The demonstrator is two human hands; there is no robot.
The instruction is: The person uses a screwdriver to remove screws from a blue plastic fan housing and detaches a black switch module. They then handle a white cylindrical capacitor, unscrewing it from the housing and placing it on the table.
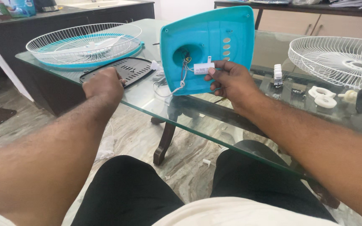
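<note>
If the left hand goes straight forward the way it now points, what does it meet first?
The left hand already reaches the black slotted cover; beyond it, probably the white wire fan guard, though depth is unclear.

Looks like a home dining or living room used as a makeshift repair spot. Glass-topped table (156,98) on carved wooden legs (164,142), marble-patterned floor (139,138). Dark cabinet counter (63,19) far left, wooden sideboard (315,19) far right. Fan grilles (84,42) and small parts spread over the glass.
</note>
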